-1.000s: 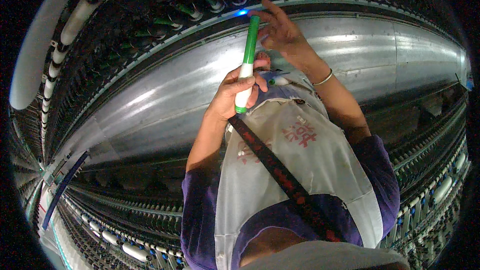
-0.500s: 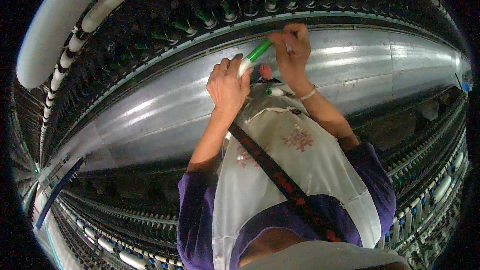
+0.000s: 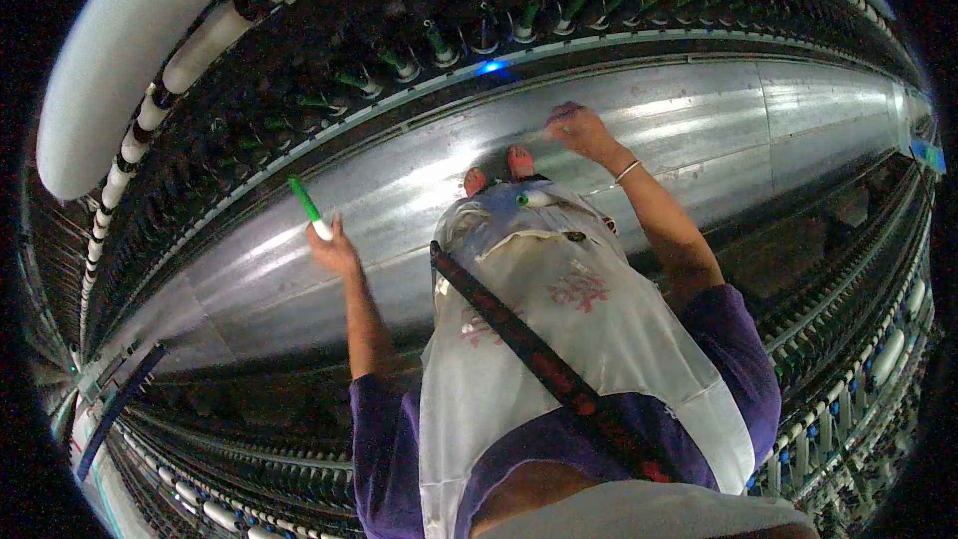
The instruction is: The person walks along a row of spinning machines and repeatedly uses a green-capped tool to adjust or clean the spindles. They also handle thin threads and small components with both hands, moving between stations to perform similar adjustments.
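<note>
Hands just parted: my left hand (image 3: 336,254) grips the slim green-and-white yarn bobbin (image 3: 305,202), freed from my right hand (image 3: 587,131), whose grip I can't tell.

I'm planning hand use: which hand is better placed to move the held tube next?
Likely the left hand: it grips the tube by its white end, while the right hand is apart.

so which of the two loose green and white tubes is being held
The tube in the left hand, its long green end sticking out; the other tube is by the apron, with no hand on it.
</note>
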### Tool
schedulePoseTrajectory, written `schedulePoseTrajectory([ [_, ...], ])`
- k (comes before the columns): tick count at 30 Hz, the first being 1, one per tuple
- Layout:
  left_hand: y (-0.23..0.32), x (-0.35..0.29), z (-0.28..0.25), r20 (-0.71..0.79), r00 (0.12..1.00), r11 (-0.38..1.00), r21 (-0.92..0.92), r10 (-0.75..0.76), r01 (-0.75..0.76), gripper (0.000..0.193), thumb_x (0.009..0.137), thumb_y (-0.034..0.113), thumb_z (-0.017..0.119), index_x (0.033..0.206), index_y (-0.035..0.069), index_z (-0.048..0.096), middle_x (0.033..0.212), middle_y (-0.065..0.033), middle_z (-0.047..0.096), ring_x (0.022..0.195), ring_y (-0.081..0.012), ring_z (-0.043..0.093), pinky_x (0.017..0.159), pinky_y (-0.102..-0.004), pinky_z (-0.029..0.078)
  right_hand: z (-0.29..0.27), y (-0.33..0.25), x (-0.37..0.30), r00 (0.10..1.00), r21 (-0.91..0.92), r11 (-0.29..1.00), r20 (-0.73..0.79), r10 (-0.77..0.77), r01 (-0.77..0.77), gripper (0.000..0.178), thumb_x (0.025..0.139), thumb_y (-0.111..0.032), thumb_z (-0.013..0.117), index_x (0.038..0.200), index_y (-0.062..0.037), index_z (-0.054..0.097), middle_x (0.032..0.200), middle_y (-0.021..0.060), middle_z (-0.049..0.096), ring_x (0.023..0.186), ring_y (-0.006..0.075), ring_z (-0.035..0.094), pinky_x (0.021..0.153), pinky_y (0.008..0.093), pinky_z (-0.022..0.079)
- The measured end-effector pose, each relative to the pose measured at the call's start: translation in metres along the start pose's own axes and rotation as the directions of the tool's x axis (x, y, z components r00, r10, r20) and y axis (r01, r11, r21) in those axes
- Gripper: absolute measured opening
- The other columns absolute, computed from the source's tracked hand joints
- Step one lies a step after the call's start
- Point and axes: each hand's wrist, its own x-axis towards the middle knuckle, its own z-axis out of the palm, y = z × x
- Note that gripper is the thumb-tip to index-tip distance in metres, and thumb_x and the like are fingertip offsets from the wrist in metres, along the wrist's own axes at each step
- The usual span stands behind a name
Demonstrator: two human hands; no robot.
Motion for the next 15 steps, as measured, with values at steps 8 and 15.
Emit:
schedulePoseTrajectory([
  [8, 0.035, 0.092, 0.053, 0.426, 0.656, 0.117, -0.778, -0.622, 0.617, 0.019, 0.096, 0.022, 0.053, 0.11, 0.009, 0.055, 0.094, -0.0063, 0.062, 0.088, -0.0241, 0.06, 0.077, -0.0412, 0.052, 0.022, -0.021, 0.108, 0.983, -0.435, 0.883, -0.031, 0.183, -0.178, 0.035, 0.085, -0.024, 0.059, 0.12, -0.0292, 0.062, 0.072, 0.0102, 0.067, 0.063, 0.0298, 0.065, 0.055, 0.0432, 0.052],
  [15, 0.001, 0.107, 0.035, 0.43, 0.835, 0.774, -0.374, -0.343, 0.511, 0.023, 0.089, 0.028, 0.066, 0.099, 0.008, 0.061, 0.099, -0.0044, 0.067, 0.084, -0.019, 0.064, 0.067, -0.0367, 0.056, 0.058, -0.015, 0.137, 0.884, -0.275, 0.85, -0.269, 0.381, -0.45, 0.029, 0.082, -0.03, 0.059, 0.109, -0.0252, 0.069, 0.085, 0.0058, 0.07, 0.079, 0.0296, 0.066, 0.069, 0.0455, 0.052],
])
